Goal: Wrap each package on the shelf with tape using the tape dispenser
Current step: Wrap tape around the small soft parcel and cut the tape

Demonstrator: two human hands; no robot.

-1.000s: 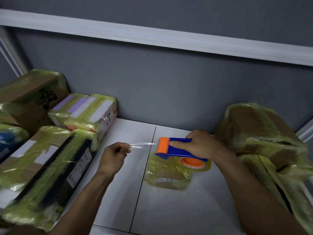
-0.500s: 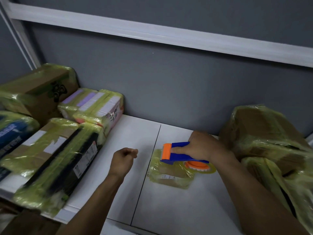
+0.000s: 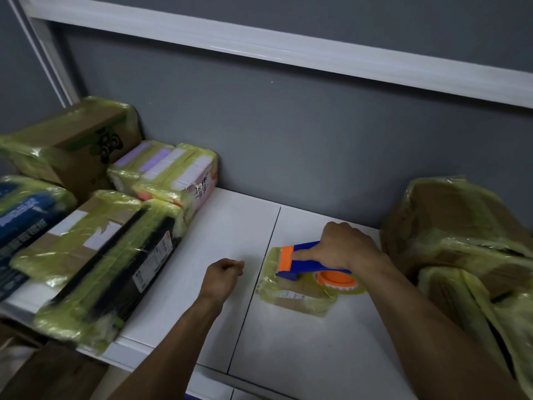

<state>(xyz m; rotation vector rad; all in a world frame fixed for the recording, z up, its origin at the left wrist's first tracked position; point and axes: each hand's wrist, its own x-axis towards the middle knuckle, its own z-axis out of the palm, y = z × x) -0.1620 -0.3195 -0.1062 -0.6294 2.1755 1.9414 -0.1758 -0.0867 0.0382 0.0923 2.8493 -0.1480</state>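
Note:
A small flat package (image 3: 294,297) wrapped in yellowish tape lies on the white shelf (image 3: 230,226), right of the middle seam. The blue tape dispenser (image 3: 307,265), with an orange front and an orange-cored tape roll (image 3: 337,280), rests on top of this package. My right hand (image 3: 343,246) grips the dispenser's handle from above, forefinger stretched along it. My left hand (image 3: 222,272) hovers left of the package as a curled fist. No tape shows in it, and it touches neither the package nor the dispenser.
Several tape-wrapped boxes (image 3: 95,255) are stacked along the left of the shelf, some overhanging its front edge. Two bulky wrapped packages (image 3: 461,235) crowd the right end beside my right forearm. A grey wall stands close behind, and a white rail (image 3: 288,50) runs overhead.
One second ago a strand of tape stretched between my left hand and the dispenser; no strand shows now. The dispenser has come down onto the small package. My left hand stays fisted.

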